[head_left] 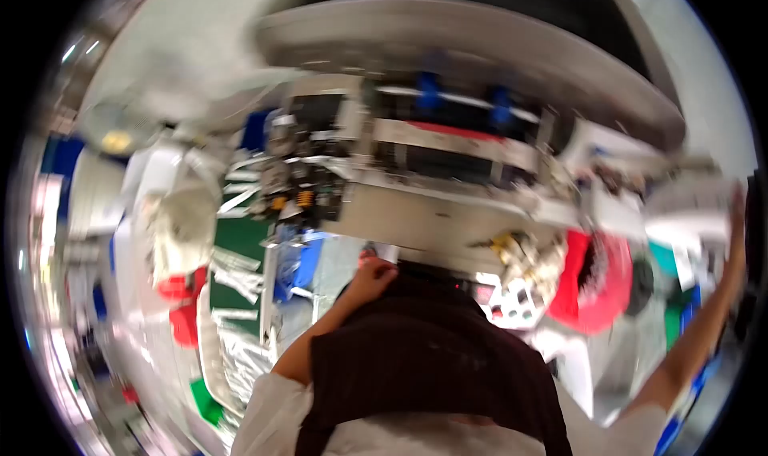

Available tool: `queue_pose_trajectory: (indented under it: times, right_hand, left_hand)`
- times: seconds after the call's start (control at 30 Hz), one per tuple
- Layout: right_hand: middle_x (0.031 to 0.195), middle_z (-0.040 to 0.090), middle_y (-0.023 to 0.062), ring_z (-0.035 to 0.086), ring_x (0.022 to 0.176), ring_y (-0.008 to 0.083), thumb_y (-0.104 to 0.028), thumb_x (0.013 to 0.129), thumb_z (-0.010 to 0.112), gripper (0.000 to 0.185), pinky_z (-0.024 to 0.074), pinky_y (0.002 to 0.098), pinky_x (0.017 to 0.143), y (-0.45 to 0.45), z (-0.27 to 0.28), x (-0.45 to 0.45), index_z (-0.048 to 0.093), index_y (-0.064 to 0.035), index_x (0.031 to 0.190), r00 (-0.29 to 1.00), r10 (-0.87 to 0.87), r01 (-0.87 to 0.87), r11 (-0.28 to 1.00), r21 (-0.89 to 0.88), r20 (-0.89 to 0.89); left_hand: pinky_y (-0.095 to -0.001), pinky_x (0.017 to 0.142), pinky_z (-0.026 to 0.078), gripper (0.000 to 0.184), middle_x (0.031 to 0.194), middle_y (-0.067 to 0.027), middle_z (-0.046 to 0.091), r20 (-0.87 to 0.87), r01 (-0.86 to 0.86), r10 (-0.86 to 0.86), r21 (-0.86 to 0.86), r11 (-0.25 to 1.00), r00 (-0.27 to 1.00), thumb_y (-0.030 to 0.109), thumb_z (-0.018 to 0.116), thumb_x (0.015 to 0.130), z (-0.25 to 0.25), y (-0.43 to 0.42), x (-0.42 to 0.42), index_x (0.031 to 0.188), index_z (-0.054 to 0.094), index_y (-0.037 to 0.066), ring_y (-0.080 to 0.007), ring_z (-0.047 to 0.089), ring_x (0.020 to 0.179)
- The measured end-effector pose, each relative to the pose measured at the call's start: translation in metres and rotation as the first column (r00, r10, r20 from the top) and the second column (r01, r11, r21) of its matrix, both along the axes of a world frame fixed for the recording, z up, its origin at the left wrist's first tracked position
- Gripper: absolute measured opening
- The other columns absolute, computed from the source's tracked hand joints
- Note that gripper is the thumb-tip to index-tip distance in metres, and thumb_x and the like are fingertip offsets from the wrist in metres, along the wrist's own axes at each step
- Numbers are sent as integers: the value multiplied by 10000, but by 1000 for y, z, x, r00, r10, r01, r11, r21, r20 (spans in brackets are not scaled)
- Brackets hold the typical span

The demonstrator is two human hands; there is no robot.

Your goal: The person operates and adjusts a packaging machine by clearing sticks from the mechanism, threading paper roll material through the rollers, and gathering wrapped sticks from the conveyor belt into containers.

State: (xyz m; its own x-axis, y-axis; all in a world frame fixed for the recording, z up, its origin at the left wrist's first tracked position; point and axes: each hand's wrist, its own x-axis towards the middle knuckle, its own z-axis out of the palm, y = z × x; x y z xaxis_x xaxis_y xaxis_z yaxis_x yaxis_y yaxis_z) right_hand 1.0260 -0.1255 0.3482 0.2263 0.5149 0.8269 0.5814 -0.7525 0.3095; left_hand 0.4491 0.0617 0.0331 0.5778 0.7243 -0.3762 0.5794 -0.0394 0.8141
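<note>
The left hand [374, 278] is held beside the dark-brown cloth apron [424, 344], the blurred right hand [737, 206] outstretched; neither grip can be discerned.

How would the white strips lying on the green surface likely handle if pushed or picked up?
The white strips look narrow and thin, so each is probably light. They lie loosely at different angles on the green surface, so a push would likely shift them separately. Blur hides whether they would bend.
</note>
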Motion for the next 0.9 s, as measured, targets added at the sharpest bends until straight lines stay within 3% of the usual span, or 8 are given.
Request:
queue_pose_trajectory:
  times: [0.1, 0.23, 0.27, 0.43, 0.7, 0.77, 0.83, 0.9]
  right_hand:
    - [932, 514, 164, 491, 832, 298, -274, 696, 503, 429, 378, 383, 741, 12, -126, -127, 473, -69, 1072, 714, 247, -257, 963, 84, -655]
    - [895, 559, 116, 549, 765, 262, -112, 674, 581, 366, 433, 351, 653, -10, -297, -258, 505, -128, 1032, -50, -252, -331, 917, -222, -967]
    - [902, 556, 99, 544, 782, 260, -121, 657, 601, 342, 434, 348, 656, -27, -351, -270, 528, -113, 991, 121, -180, -426, 879, -215, -976]
    - [810, 541, 132, 534, 714, 307, -109, 713, 514, 208, 423, 396, 609, -42, -418, -295, 497, -86, 919, 210, -275, -431, 835, -341, -938]
    - [718, 549, 146, 524, 694, 324, -133, 746, 394, 165, 412, 376, 602, -39, -425, -284, 466, -55, 873, 208, -172, -589, 764, -264, -963]
    - [717, 544, 162, 527, 659, 301, -168, 778, 348, 195, 396, 364, 580, -34, -417, -286, 476, -20, 783, -18, -142, -523, 845, -111, -990]
    - [743, 543, 86, 540, 637, 225, -93, 680, 514, 135, 437, 344, 561, -37, -432, -285, 474, -55, 803, 24, -83, -475, 876, -85, -996]
    - [837, 549, 173, 535, 717, 331, -49, 682, 495, 241, 426, 393, 604, -39, -432, -284, 474, -55, 922, 282, -55, -578, 787, -215, -958]
  left_hand:
    - [-240, 642, 420, 196, 756, -65, 581, 43, -23, 27, -95, 995, 999, 182, 546, 759, -8, 0, -10, 867, 565, 20, -119, 533, 698]
    - [-206, 630, 409, 186, 765, -37, 578, 49, -83, 98, -257, 963, 994, 162, 538, 770, 3, -3, -15, 879, 562, 14, -85, 519, 699]
    - [-199, 622, 406, 179, 752, -27, 578, 3, -74, 77, -237, 969, 997, 151, 536, 769, 1, -3, -18, 890, 561, 20, -71, 517, 684]
    - [-202, 618, 409, 169, 737, -35, 585, -86, 20, -31, -135, 991, 996, 149, 538, 767, 1, 5, -31, 878, 567, 25, -77, 525, 673]
    - [-233, 631, 422, 193, 749, -51, 592, -85, 21, -29, -88, 996, 996, 194, 554, 757, -1, 3, -51, 856, 580, 30, -96, 536, 687]
    - [-260, 651, 432, 205, 770, -75, 591, -45, 16, -19, -71, 997, 999, 216, 556, 751, -9, -4, -59, 853, 581, 40, -131, 547, 700]
    - [-288, 665, 436, 200, 769, -103, 587, -94, 52, -55, -34, 998, 994, 215, 555, 737, -6, -9, -55, 852, 580, 52, -178, 559, 697]
    - [-259, 650, 434, 193, 772, -52, 591, -74, 88, -94, -88, 992, 993, 188, 546, 760, -10, -9, -56, 867, 562, 29, -113, 543, 716]
